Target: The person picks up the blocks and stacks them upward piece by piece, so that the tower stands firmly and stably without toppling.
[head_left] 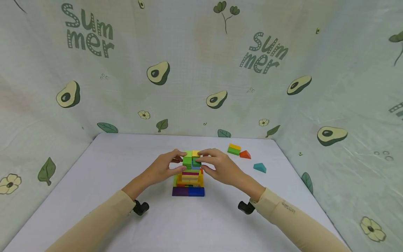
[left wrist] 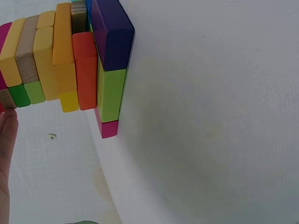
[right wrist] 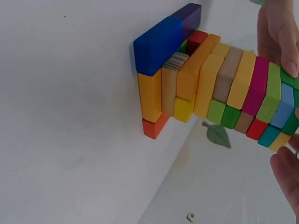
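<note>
A tall tower of coloured wooden blocks [head_left: 190, 177] stands in the middle of the table, on a base with purple and blue blocks in front. Both hands are at its top, one on each side. My left hand [head_left: 163, 166] touches the left side, its thumb tip at a bright green block [head_left: 187, 161] and its other fingers higher up. My right hand [head_left: 220, 166] has its fingertips spread at the right side, by a dark green block [head_left: 196, 162] and a yellow block [head_left: 195, 153]. In the right wrist view the left thumb [right wrist: 290, 65] lies against the green blocks.
Loose blocks lie at the back right: a green block [head_left: 234, 151] with an orange-yellow one [head_left: 234, 146] against it, a red-orange wedge [head_left: 245, 154] and a teal wedge [head_left: 260, 167]. Behind the white table [head_left: 135, 150] hangs a printed cloth [head_left: 189, 70].
</note>
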The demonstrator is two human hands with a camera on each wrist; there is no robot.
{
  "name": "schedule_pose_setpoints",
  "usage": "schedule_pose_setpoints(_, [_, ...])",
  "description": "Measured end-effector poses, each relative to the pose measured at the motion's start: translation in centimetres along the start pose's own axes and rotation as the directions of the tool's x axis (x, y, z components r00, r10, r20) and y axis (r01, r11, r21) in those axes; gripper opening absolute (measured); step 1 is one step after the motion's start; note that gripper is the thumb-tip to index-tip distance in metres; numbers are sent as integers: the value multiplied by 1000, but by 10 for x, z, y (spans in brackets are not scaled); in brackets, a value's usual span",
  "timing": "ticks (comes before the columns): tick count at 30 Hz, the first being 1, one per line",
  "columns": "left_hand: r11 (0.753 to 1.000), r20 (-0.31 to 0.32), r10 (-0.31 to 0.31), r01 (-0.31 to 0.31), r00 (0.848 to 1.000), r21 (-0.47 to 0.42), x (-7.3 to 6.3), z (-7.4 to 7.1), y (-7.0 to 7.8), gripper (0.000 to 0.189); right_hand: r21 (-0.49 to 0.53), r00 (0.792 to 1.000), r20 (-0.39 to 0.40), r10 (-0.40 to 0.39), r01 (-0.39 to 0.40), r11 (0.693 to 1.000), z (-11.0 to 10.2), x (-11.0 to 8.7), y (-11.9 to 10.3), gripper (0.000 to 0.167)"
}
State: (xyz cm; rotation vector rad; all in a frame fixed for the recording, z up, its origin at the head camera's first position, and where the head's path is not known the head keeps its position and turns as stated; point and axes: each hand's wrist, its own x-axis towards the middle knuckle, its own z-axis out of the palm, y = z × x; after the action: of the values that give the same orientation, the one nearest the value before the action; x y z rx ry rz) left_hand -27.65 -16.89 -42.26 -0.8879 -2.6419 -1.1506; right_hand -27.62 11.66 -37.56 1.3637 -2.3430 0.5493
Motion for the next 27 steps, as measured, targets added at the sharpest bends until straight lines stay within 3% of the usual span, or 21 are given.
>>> schedule_pose_setpoints(6, [1000,-7,10,-10,1000,13,0,0,-1,50,51,1000,1,27,-27,998,1,3,0,33])
schedule_pose_setpoints(13, [1000,-2,8,-8,1000,8,1,0,3,50,165,990,39,137,-141,976,4,6,3,57])
schedule_pose_setpoints(18, [1000,-1,7,-7,1000,6,1,-1,4,50,188,980,91,178,-193,963,8,8,7,55])
schedule_pose_setpoints(27, [996,-34,61,-59,998,65,1,1,0,54,223,982,93,167,-184,957,11,8,10,51])
